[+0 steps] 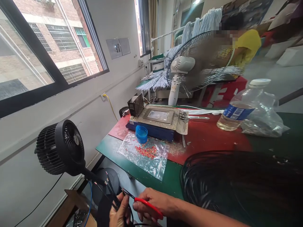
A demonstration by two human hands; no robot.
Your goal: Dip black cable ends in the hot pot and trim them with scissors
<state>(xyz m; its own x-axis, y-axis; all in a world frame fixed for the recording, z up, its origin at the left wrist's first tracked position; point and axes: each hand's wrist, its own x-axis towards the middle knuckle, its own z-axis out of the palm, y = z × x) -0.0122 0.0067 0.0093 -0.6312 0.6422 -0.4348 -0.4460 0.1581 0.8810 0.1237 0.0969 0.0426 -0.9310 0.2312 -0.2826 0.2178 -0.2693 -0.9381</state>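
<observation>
Near the bottom centre of the head view, my left hand [120, 211] is closed around a bunch of black cables [110, 188]. Their ends fan up and left, showing small coppery or reddish tips. My right hand [155, 201] grips a red-handled tool [149, 206] with narrow dark jaws. The tool's tip meets a cable end at my left thumb and fingertips; whether it is pliers or scissors I cannot tell. Both hands are in front of the green table's near edge. A large coil of black cable [201, 183] lies right of them, beyond my right forearm.
On the table [174, 176] are a plastic bag [156, 165] with red and yellow granules, a blue cup [141, 135], a solder pot [153, 126] with a small fan, and a bottle [234, 113]. A black fan [71, 142] stands left. Behind, a person [248, 47] sits past a white fan [176, 75].
</observation>
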